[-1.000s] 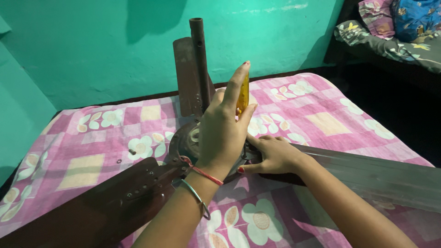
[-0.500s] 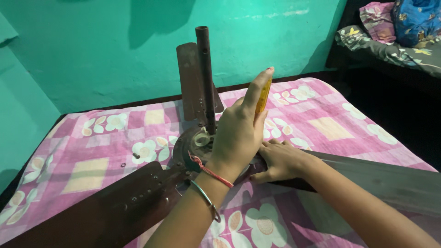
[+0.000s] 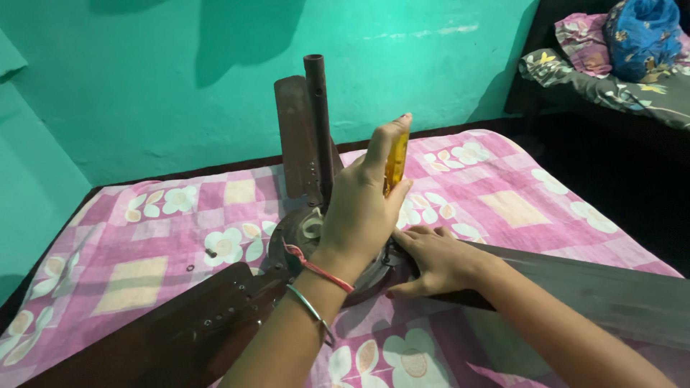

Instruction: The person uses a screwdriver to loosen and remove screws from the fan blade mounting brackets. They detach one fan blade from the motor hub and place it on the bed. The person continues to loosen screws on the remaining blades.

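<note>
- A bed (image 3: 517, 208) covered by a pink checked sheet with white flower prints filled most of the view
- A dark brown ceiling fan (image 3: 302, 237) lay on the sheet, motor hub near the middle, its rod standing upright
- Three fan blades spread out: one toward the wall, one to the lower left, one to the right
- A small screw (image 3: 210, 253) and a tiny washer (image 3: 190, 268) lay loose on the sheet, left of the hub

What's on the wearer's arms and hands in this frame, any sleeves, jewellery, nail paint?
Both forearms are bare, no sleeves in view. The left hand has a red thread tied at the wrist and a thin silver bangle just below it. The right hand wears nothing visible at the wrist. Nails carry dark red polish.
</note>
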